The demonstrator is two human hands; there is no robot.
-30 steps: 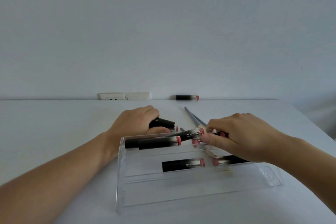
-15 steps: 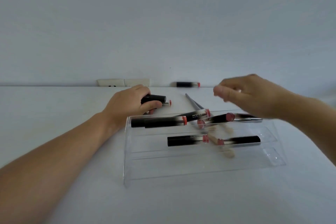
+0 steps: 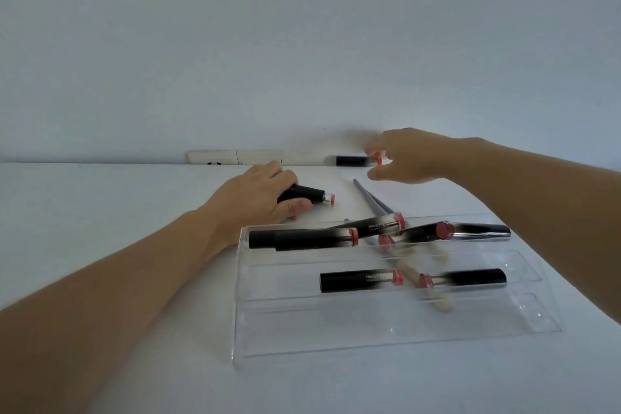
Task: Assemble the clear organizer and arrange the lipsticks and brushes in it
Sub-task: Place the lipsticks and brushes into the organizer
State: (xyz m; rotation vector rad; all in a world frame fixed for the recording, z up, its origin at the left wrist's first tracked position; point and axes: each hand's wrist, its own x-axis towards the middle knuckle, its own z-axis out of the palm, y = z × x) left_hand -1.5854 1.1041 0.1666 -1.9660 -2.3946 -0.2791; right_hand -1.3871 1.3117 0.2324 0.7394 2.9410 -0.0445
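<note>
A pale grey wall (image 3: 302,44) fills the upper half of the view, and below it the plain white desk (image 3: 100,205) runs back to meet it. On the desk, nearer the person, sits the clear stepped acrylic organizer (image 3: 369,329), its tiers rising toward the far side. The person's left forearm (image 3: 117,296) comes in from the lower left and the right forearm (image 3: 537,205) from the right edge.

The left hand (image 3: 258,202) rests on the desk just behind the organizer's far left corner, its grip closed around a black lipstick tube with a pink end (image 3: 312,196) that lies on the desk and points right. The right hand (image 3: 413,155) hovers above the desk's far edge with thumb and fingers apart, just beside a black lipstick with a red end (image 3: 353,161) lying against the wall; whether it touches the tube I cannot tell, as the fingertips are blurred.

Two long grey-handled makeup brushes with pale bristles (image 3: 373,205) lie slanted, handles on the desk behind the organizer, heads showing through its clear tiers. On the top tier lie a long black lipstick pair at the left (image 3: 302,239), a tilted lettered black lipstick (image 3: 376,224) and two more black tubes at the right (image 3: 443,232). The middle tier holds two black lipsticks end to end (image 3: 413,279), pink ends meeting. A white wall socket plate (image 3: 235,157) sits at the desk's far edge.
</note>
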